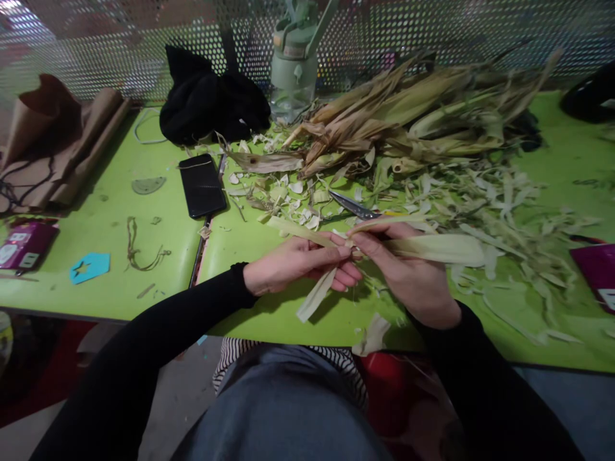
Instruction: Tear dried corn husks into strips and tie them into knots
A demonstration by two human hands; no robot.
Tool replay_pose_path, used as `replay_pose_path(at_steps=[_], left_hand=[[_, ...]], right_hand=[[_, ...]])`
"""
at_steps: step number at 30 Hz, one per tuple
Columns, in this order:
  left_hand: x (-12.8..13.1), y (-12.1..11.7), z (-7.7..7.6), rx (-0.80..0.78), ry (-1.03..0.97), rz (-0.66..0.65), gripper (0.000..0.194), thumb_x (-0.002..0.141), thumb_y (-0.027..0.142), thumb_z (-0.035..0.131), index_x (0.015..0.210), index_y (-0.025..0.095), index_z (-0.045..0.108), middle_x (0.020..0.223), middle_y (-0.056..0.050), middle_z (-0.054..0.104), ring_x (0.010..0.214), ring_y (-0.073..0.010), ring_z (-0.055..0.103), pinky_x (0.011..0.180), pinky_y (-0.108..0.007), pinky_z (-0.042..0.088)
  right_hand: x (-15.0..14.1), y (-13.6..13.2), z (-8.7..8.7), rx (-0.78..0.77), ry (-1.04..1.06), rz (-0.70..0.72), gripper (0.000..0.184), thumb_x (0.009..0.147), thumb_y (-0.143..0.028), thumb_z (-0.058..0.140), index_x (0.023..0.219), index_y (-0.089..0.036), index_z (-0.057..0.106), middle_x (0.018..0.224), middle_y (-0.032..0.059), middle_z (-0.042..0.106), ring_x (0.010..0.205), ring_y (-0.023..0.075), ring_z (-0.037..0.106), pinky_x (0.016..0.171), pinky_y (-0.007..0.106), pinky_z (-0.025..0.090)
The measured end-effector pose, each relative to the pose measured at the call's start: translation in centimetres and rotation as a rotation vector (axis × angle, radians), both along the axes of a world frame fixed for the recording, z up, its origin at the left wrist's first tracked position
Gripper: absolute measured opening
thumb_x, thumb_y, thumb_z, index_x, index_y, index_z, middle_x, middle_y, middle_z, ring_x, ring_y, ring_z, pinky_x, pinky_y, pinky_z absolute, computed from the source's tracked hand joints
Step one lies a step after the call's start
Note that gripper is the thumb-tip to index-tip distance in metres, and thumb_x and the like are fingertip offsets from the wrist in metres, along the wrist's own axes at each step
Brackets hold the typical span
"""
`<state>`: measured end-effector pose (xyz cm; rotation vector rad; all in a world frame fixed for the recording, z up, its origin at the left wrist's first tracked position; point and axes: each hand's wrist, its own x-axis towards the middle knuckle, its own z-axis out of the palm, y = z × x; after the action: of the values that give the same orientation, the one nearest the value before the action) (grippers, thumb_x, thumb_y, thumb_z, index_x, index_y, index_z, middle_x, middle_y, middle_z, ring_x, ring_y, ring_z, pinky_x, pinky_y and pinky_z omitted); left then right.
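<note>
Pale corn husk strips [435,248] cross between my hands above the green table, meeting at a small bunched middle. My left hand [300,262] pinches them between thumb and fingers, with one end [317,296] hanging down toward me. From the other side, my right hand [408,269] closes thumb and forefinger on the same bunched spot, and wide strips stick out past it to the right. Just beyond my fingers lie scissors [353,205], blades toward the upper left, their handles partly hidden by my right hand.
A heap of dried corn husks [398,121] fills the back, with shredded scraps [509,192] at right. A bottle [294,70], black cloth [211,96], phone [202,186], brown paper [62,141], blue tag [90,267] and purple boxes [29,245] stand or lie around.
</note>
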<state>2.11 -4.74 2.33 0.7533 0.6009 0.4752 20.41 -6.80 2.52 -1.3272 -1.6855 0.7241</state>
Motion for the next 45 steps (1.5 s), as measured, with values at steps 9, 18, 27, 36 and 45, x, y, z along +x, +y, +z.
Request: replay_pose_path(at_steps=[9, 18, 27, 36, 45], left_hand=[[0.2, -0.6, 0.3, 0.109, 0.044, 0.159, 0.021, 0.093, 0.034, 0.062, 0.091, 0.013, 0.062, 0.087, -0.007, 0.074, 0.083, -0.0163, 0.072, 0.092, -0.038, 0.054], [0.5, -0.3, -0.3, 0.072, 0.002, 0.325, 0.016, 0.093, 0.03, 0.063, 0.089, 0.015, 0.058, 0.087, -0.004, 0.073, 0.082, -0.0112, 0.07, 0.089, -0.03, 0.054], [0.4, 0.1, 0.2, 0.037, -0.022, 0.469, 0.021, 0.085, 0.007, 0.062, 0.104, 0.015, 0.056, 0.106, -0.007, 0.075, 0.106, -0.016, 0.07, 0.104, -0.033, 0.048], [0.1, 0.5, -1.1, 0.332, 0.002, 0.372, 0.025, 0.084, 0.026, 0.072, 0.101, 0.013, 0.06, 0.099, -0.01, 0.076, 0.093, -0.0181, 0.072, 0.094, -0.036, 0.052], [0.0, 0.5, -1.0, 0.547, 0.26, 0.368, 0.034, 0.081, 0.042, 0.074, 0.094, 0.015, 0.059, 0.084, -0.004, 0.069, 0.075, -0.0127, 0.065, 0.073, -0.026, 0.053]], right_hand=[[-0.2, 0.0, 0.2, -0.07, 0.091, -0.098, 0.02, 0.087, -0.044, 0.067, 0.079, -0.027, 0.066, 0.082, 0.0028, 0.069, 0.084, 0.0233, 0.065, 0.082, 0.04, 0.053], [-0.5, 0.0, 0.4, -0.133, 0.064, -0.074, 0.037, 0.087, -0.058, 0.064, 0.078, -0.022, 0.058, 0.063, -0.002, 0.052, 0.053, 0.0127, 0.044, 0.05, 0.028, 0.035], [-0.8, 0.0, -0.2, -0.16, -0.221, 0.118, 0.043, 0.089, -0.06, 0.059, 0.07, -0.021, 0.061, 0.06, -0.0019, 0.052, 0.053, 0.0124, 0.041, 0.051, 0.028, 0.031], [-0.9, -0.6, 1.3, -0.287, 0.039, 0.203, 0.038, 0.091, -0.044, 0.06, 0.063, -0.022, 0.048, 0.057, -0.0055, 0.038, 0.049, 0.0096, 0.032, 0.046, 0.026, 0.025], [-0.8, -0.5, 0.3, -0.258, -0.045, 0.248, 0.039, 0.094, -0.053, 0.056, 0.072, -0.021, 0.06, 0.064, -0.0022, 0.052, 0.058, 0.0126, 0.046, 0.053, 0.027, 0.033]])
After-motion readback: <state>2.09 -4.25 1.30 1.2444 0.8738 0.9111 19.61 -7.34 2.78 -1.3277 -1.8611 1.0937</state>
